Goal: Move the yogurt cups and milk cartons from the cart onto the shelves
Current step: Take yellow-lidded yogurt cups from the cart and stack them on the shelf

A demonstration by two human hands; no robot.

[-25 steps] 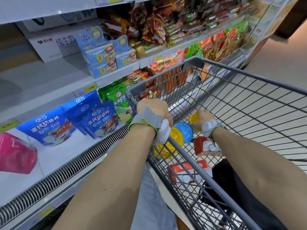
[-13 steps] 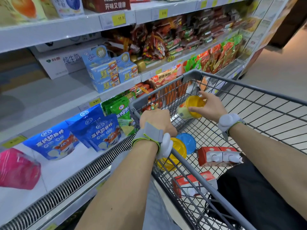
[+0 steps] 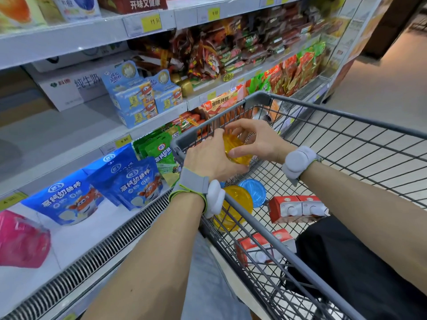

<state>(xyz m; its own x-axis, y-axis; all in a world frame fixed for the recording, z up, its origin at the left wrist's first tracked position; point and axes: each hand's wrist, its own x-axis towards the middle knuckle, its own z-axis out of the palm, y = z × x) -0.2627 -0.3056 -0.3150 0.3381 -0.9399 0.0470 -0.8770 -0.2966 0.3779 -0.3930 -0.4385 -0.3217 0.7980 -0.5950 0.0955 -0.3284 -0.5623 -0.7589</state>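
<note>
I have lifted my left hand (image 3: 208,158) off the cart (image 3: 254,98) rim, and now it and my right hand (image 3: 256,139) both clasp the yellow yogurt cup (image 3: 235,153) above the cart's front-left corner, so shelving looks next.

Cart (image 3: 328,139): grey-coated metal wire, matt. Yogurt cup (image 3: 235,151): translucent yellow plastic, glossy. Milk cartons (image 3: 298,207): smooth red-and-white coated paperboard, white plastic caps. Blue pouches (image 3: 69,204): glossy plastic film. Shelves (image 3: 57,132): smooth, matt white. Wristband (image 3: 191,183): grey cloth.
</note>
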